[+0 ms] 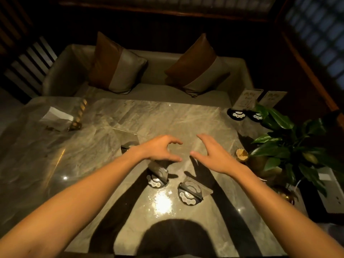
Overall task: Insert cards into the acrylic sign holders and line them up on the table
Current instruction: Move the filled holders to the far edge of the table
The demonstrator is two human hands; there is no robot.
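Note:
Both my hands hover over the middle of the marble table (55, 161). My left hand (160, 148) and my right hand (210, 153) face each other with fingers spread, and I see nothing between them. Empty clear acrylic sign holders on dark round bases stand near me: one (128, 139) behind my left wrist, one (158, 176) under my left hand, one (189, 192) further right. Two holders with pale printed cards, the left one (244, 100) and the right one (272, 98), stand side by side at the table's far right corner.
A napkin holder (59, 118) sits at the far left. A leafy potted plant (284, 144) and a toothpick jar (242, 155) crowd the right edge. A white box (331, 192) lies beside the plant. Across the table is a sofa (162, 90) with two cushions.

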